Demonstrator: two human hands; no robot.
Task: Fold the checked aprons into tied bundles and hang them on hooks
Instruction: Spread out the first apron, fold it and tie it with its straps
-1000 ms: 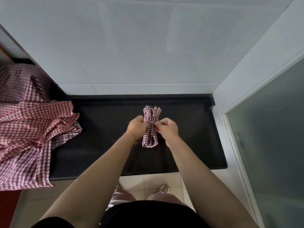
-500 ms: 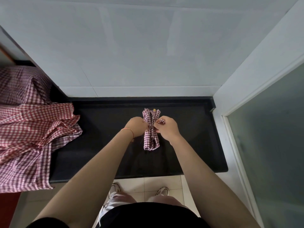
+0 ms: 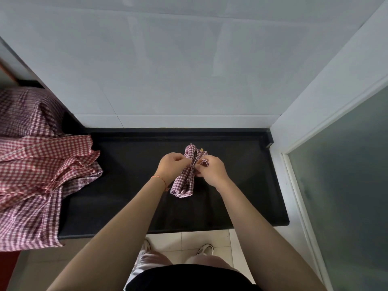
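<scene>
Both hands are working the apron bundle [image 3: 185,175] on the black counter [image 3: 126,164], right of its middle and nearer the back edge than the front.

The left hand [image 3: 171,168] is sitting on the bundle's left side at the cinched waist, fingers curled in and pinching fabric or strap there. The right hand [image 3: 211,171] is sitting on the right side at the same waist, fingers curled, pinching a small checked strap end [image 3: 204,162] that is sticking up past its knuckles. The exact finger contact is hidden between the hands.

The bundle is lying lengthwise front to back, tilted slightly, narrow in the middle and flaring at both ends. The near end is fanning out toward the front edge; the far end is pointing at the back edge. A small yellowish bit is showing at the far end, too small to identify.

A thin red cord bracelet [image 3: 159,179] is sitting on the left wrist.

A pile of loose checked aprons [image 3: 42,171] is covering the counter's left end, draping over the front-left corner.

White tiled wall [image 3: 168,70] is running behind the back edge. A frosted glass panel [image 3: 346,175] is standing past the right edge.
</scene>
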